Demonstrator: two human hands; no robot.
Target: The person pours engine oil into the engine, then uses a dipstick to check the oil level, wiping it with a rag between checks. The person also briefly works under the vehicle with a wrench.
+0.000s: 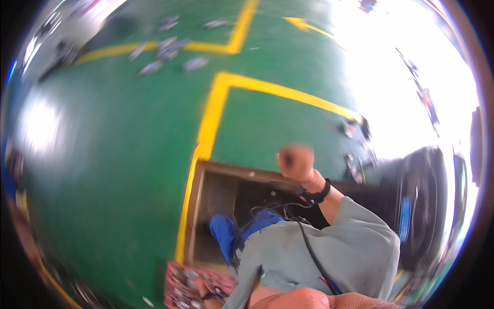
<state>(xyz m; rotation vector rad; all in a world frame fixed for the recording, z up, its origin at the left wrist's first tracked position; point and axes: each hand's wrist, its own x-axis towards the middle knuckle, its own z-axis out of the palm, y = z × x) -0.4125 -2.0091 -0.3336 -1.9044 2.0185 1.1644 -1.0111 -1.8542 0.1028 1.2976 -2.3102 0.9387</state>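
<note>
Down at the lower left, my left hand [202, 287] reaches into a pink-red crate [226, 280] filled with small shiny metallic pieces [182, 294]. Its fingers are blurred among the pieces, so their grip does not show clearly. My right hand [303, 164] is raised in front of me, past the far edge of a brown-rimmed pit [242, 172]. It is curled closed, and a dark round spot shows at the fist; motion blur hides what that is. A black band [323, 191] circles the right wrist.
Yellow lines [211, 118] mark the green floor [118, 170]. Several blurred pale pieces [167, 49] lie on it at the far left, others [354, 167] at right. A large dark rounded object [424, 206] stands on my right. Grey cables [288, 206] cross near my lap.
</note>
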